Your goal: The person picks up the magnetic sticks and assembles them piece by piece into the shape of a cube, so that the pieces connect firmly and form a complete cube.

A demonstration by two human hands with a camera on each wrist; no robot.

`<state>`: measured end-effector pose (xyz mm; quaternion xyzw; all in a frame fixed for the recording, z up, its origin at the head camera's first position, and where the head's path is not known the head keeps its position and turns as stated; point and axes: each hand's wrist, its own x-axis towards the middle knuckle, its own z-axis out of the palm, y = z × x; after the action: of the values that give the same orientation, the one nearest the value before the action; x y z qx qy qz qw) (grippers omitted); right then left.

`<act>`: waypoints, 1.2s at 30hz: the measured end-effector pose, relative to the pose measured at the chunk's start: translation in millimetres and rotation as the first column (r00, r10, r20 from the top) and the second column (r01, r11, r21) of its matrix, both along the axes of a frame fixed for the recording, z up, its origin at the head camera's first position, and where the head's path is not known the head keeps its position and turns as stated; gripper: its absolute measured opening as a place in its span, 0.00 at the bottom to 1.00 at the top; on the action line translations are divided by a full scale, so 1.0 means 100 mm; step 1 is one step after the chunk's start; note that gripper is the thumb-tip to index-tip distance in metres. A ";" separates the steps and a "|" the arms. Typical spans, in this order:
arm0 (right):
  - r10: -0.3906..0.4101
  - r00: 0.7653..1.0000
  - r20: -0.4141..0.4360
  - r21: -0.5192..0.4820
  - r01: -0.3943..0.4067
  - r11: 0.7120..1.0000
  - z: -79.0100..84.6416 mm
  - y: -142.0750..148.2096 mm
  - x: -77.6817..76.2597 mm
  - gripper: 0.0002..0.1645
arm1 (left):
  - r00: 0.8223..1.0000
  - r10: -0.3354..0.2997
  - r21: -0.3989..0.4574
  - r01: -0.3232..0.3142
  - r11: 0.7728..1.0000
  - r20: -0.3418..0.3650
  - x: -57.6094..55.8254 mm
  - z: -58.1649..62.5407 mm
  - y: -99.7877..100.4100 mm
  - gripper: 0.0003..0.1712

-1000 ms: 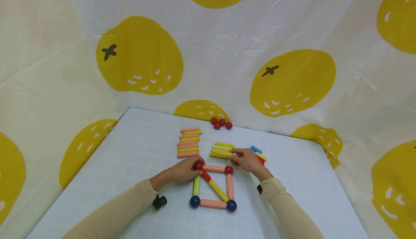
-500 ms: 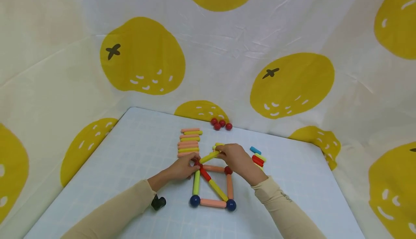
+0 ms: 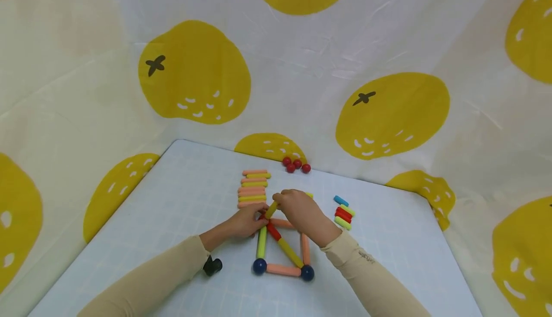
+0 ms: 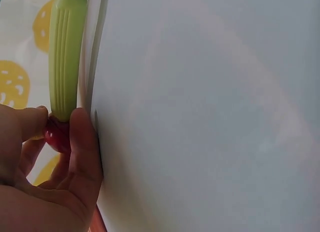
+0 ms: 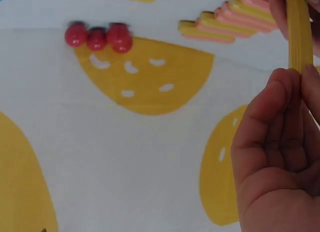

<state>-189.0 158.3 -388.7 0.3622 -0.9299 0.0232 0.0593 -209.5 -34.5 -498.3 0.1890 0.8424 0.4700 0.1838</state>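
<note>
A square frame of sticks and balls lies on the table, with blue balls (image 3: 259, 266) at its near corners and a pink stick (image 3: 283, 270) between them. At the far left corner my left hand (image 3: 242, 221) pinches a red ball (image 4: 58, 135), which joins a light green stick (image 4: 66, 61). My right hand (image 3: 304, 211) pinches the upper part of a yellow stick (image 3: 271, 209). This stick leans upward, its lower end right at the red ball. A short red stick (image 3: 273, 231) and another yellow stick (image 3: 290, 252) form the diagonal. My right hand hides the far right corner.
Pink and yellow sticks (image 3: 252, 190) lie in a row beyond my left hand. Several loose red balls (image 3: 291, 168) sit at the table's far edge. Short red, green and blue sticks (image 3: 343, 214) lie right of my right hand, which partly covers another yellow stick (image 3: 309, 195).
My right hand has taken a yellow stick from the middle pile, brought it left to the red ball and tipped it steeper. My left hand has stayed at the ball.
</note>
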 end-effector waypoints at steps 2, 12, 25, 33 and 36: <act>0.015 0.999 0.042 -0.059 -0.013 0.998 0.02 -0.05 -0.01 0.07 | 0.999 -0.025 0.008 0.025 1.000 -0.042 -0.01 0.01 0.00 0.11; -0.040 0.960 0.279 -0.168 0.089 0.982 -0.01 -0.03 -0.07 0.17 | 0.999 -0.041 0.031 0.042 0.999 -0.017 -0.02 -0.05 0.02 0.05; -0.299 0.800 0.520 -0.337 0.513 0.789 -0.23 0.42 -0.70 0.39 | 1.000 -0.017 0.006 0.017 1.000 0.021 -0.04 -0.04 0.04 0.03; -0.182 0.572 0.800 -0.409 0.741 0.533 -0.49 0.51 -1.35 0.40 | 1.000 -0.008 0.026 0.008 1.000 0.015 -0.03 -0.11 0.05 0.02; -0.166 0.546 0.822 -0.405 0.763 0.504 -0.57 0.49 -1.51 0.41 | 1.000 -0.002 0.022 0.002 1.000 0.017 -0.03 -0.10 0.05 0.02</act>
<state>-340.3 207.2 -445.9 -0.0248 -0.8481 0.5079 -0.1487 -212.5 -29.6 -508.5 0.1878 0.8353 0.4807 0.1894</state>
